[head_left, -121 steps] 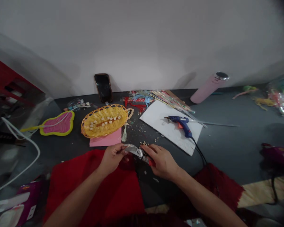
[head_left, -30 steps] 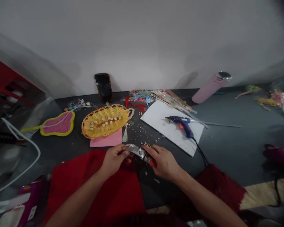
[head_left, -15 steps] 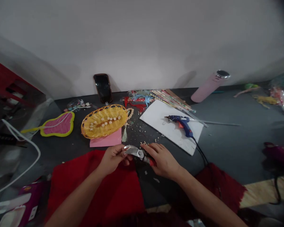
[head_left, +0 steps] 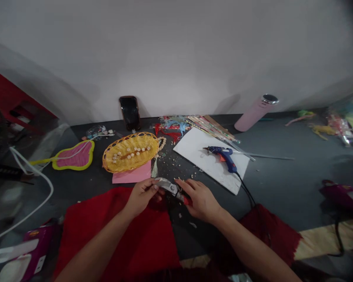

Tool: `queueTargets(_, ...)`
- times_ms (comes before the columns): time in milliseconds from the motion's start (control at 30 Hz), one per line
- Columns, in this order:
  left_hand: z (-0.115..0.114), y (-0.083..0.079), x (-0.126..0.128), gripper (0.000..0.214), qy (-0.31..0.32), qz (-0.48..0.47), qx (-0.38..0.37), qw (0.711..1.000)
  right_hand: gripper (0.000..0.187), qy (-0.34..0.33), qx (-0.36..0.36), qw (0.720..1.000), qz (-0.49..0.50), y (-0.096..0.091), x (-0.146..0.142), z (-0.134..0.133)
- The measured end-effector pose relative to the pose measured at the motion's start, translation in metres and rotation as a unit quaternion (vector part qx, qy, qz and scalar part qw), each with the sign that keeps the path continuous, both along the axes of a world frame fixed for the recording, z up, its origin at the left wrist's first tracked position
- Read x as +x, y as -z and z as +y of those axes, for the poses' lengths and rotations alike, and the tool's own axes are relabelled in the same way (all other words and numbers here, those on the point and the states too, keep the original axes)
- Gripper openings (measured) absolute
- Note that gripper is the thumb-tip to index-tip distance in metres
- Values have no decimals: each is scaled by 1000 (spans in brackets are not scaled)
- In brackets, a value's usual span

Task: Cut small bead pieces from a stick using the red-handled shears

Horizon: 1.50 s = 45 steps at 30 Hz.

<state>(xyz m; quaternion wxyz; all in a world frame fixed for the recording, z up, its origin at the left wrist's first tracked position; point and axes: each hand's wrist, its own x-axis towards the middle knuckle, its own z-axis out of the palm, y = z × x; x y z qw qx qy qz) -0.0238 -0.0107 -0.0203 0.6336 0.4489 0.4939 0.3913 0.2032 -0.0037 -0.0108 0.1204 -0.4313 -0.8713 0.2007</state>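
Observation:
My right hand point(head_left: 202, 199) is wrapped round the red handles of a pair of pruning shears point(head_left: 166, 185), whose silver blades point left. Close to the blade tips, my left hand point(head_left: 141, 197) has its thumb and fingers pinched together. Whatever they hold there is too small and covered to name. Both hands are over the front of the dark table, the left one above a red cloth point(head_left: 120, 227). Small pale bits point(head_left: 194, 174) lie scattered just beyond the shears.
A yellow wicker basket point(head_left: 111, 154) with pale beads rests on pink paper point(head_left: 132, 178). Beside it are a tassel point(head_left: 154, 169) and a phone point(head_left: 130, 113). Rightward, a blue glue gun point(head_left: 227, 156) lies on a white board point(head_left: 191, 143); its cord runs frontward. A pink bottle point(head_left: 254, 115) stands behind.
The view has shifted slightly. Both hands keep nearly the same pose at the shears, and the things on the table lie as before.

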Motion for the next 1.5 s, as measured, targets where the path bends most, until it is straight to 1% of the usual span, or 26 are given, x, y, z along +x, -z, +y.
queueTargets(300, -1, 8, 5, 24, -12, 6, 21, 1000, 64, 1, 6, 1000, -16, -1, 0, -1)
queueTargets(400, -1, 5, 8, 25, -18, 6, 27, 999, 63, 5, 8, 1000, -18, -2, -1, 0)
queueTargets(600, -2, -7, 11, 25, -47, 13, 41, 998, 63, 6, 15, 1000, -14, -8, -3, -1)
queueTargets(767, -2, -9, 12, 18, -66, 34, 80, 994, 62, -1, 14, 999, -34, -14, -4, -2)
queueTargets(900, -2, -9, 12, 18, -80, 40, 82, 993, 62, 1, 8, 998, -55, -19, -5, -2)
queueTargets(1000, 0, -4, 12, 17, -80, 53, 80, 992, 61, 5, 5, 998, -58, -17, -4, -1)
queueTargets(1133, 4, 7, 12, 18, -76, 85, 79, 990, 64, 20, 6, 998, -55, -7, 0, 0)
queueTargets(1200, 5, 10, 12, 16, -82, 90, 80, 989, 66, 25, 7, 998, -54, -3, 1, 0)
queueTargets(1333, 8, 5, 14, 14, -70, 109, 107, 986, 69, 24, 7, 998, -52, -1, 2, 1)
queueTargets(1500, 8, -3, 14, 17, -63, 116, 107, 986, 70, 19, 4, 998, -63, -3, 2, 2)
